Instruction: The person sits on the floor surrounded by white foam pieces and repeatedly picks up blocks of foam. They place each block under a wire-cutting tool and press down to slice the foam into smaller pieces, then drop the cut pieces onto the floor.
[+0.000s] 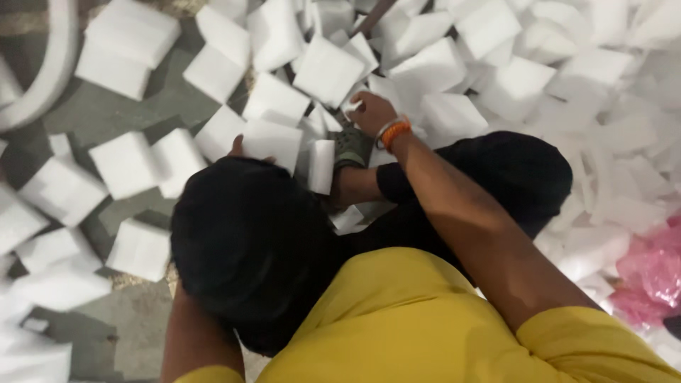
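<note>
I sit on the floor in a yellow shirt with my black-trousered knees drawn up. My right hand (372, 113), with orange and white bangles at the wrist, reaches forward over my grey shoe (352, 147) and pinches a small white foam piece (352, 106). Only the fingers of my left hand (237, 147) show beyond my left knee; they grip the edge of a white rectangular foam block (273, 143). A narrow upright foam block (321, 167) stands between the two hands.
White foam blocks lie scattered over the grey floor (106, 117) and pile into a deep heap (567, 78) at the upper right. A curved white foam strip (50, 71) lies at the upper left. A pink plastic bag (649, 273) sits at the right edge.
</note>
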